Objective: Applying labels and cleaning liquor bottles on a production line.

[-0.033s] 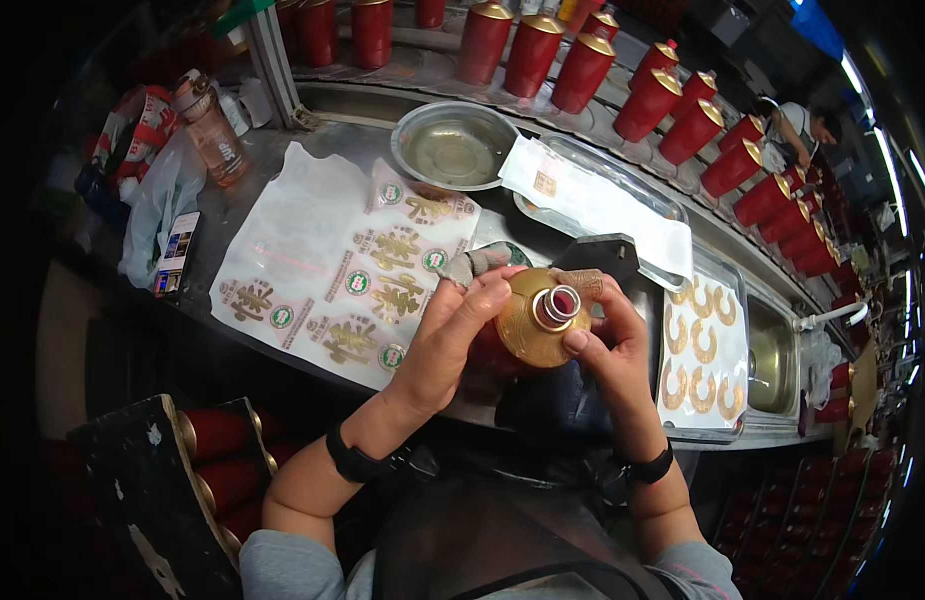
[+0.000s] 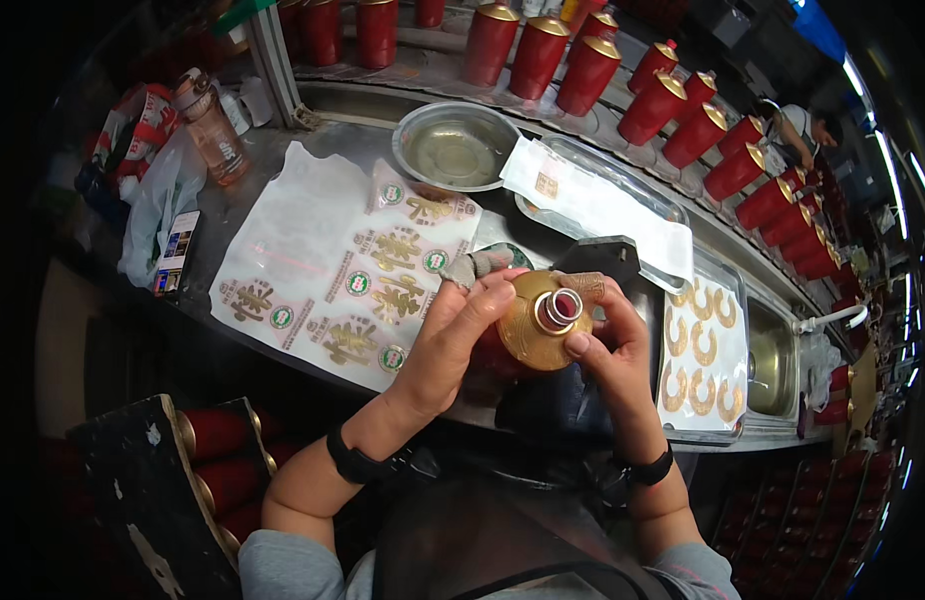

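Note:
I look straight down on a red bottle with a gold shoulder (image 2: 533,325) and a small ringed neck. Both hands hold it just above the metal counter's near edge. My left hand (image 2: 453,335) wraps its left side, fingertips resting on the gold top. My right hand (image 2: 608,355) cups the right side with the thumb on the gold shoulder. A sheet of gold and green labels (image 2: 353,285) lies to the left of the bottle. To its right is a sheet of gold crescent stickers (image 2: 698,350). A black block (image 2: 593,258) sits behind the bottle.
A metal bowl (image 2: 453,145) and a clear tray with a white sheet (image 2: 603,200) stand behind. Several red gold-capped bottles (image 2: 583,70) line the back ledge. More lie in a crate (image 2: 218,455) at lower left. A plastic drink bottle (image 2: 213,125) stands far left, another person (image 2: 803,130) far right.

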Action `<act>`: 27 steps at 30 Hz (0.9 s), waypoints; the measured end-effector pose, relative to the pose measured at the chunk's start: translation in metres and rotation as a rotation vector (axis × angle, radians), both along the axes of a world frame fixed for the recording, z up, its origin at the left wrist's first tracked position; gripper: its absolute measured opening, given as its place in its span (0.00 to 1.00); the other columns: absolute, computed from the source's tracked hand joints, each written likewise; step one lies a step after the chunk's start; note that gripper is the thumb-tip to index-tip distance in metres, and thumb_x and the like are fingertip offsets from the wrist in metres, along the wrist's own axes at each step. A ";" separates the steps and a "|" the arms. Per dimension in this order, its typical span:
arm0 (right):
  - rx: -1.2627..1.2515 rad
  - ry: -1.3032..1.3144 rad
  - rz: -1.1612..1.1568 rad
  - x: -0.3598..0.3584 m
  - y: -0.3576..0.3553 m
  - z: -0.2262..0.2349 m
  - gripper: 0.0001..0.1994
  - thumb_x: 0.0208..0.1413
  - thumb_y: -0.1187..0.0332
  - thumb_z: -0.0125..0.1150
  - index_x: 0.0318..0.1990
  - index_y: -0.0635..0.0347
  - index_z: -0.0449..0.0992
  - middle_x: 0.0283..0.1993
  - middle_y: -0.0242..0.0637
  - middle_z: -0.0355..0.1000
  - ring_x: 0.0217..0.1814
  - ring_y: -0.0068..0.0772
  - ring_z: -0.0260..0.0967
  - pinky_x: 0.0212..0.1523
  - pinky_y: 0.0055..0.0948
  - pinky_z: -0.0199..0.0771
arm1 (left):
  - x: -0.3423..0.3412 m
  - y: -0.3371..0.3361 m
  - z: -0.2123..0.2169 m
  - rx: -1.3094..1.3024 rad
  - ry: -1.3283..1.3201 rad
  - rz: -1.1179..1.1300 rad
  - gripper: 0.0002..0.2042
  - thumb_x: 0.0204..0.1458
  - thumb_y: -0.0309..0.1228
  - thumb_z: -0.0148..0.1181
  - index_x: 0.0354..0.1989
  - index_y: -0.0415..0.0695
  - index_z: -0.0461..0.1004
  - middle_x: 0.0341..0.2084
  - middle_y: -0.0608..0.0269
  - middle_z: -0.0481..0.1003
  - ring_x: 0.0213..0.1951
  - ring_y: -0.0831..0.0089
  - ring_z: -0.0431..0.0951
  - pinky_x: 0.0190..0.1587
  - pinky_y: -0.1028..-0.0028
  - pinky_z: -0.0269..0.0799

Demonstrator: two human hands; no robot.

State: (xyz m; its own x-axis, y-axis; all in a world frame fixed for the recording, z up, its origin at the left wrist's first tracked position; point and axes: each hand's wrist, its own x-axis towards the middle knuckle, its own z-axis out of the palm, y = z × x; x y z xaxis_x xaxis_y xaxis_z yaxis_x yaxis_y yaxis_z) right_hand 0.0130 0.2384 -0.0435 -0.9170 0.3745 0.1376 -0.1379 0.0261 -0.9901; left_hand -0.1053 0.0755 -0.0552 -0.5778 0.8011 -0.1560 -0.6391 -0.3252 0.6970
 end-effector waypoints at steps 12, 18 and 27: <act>0.038 0.004 0.031 -0.001 0.002 0.000 0.25 0.53 0.67 0.71 0.57 0.66 0.74 0.54 0.34 0.64 0.55 0.26 0.69 0.51 0.26 0.77 | 0.005 0.008 0.004 -0.046 0.177 0.082 0.23 0.62 0.36 0.60 0.58 0.34 0.63 0.53 0.57 0.70 0.52 0.78 0.71 0.57 0.75 0.68; 0.008 -0.014 0.016 -0.002 0.002 0.000 0.26 0.52 0.65 0.72 0.57 0.66 0.73 0.55 0.35 0.64 0.56 0.27 0.69 0.51 0.26 0.77 | -0.002 0.000 0.003 0.006 0.095 0.009 0.24 0.63 0.33 0.55 0.63 0.34 0.58 0.57 0.54 0.68 0.58 0.74 0.69 0.62 0.72 0.64; -0.029 -0.020 0.011 -0.001 0.000 0.001 0.25 0.53 0.64 0.72 0.56 0.66 0.74 0.55 0.34 0.64 0.55 0.26 0.69 0.51 0.25 0.77 | 0.002 0.001 -0.001 -0.027 0.201 0.007 0.26 0.64 0.30 0.52 0.67 0.36 0.53 0.59 0.52 0.66 0.61 0.70 0.67 0.65 0.69 0.61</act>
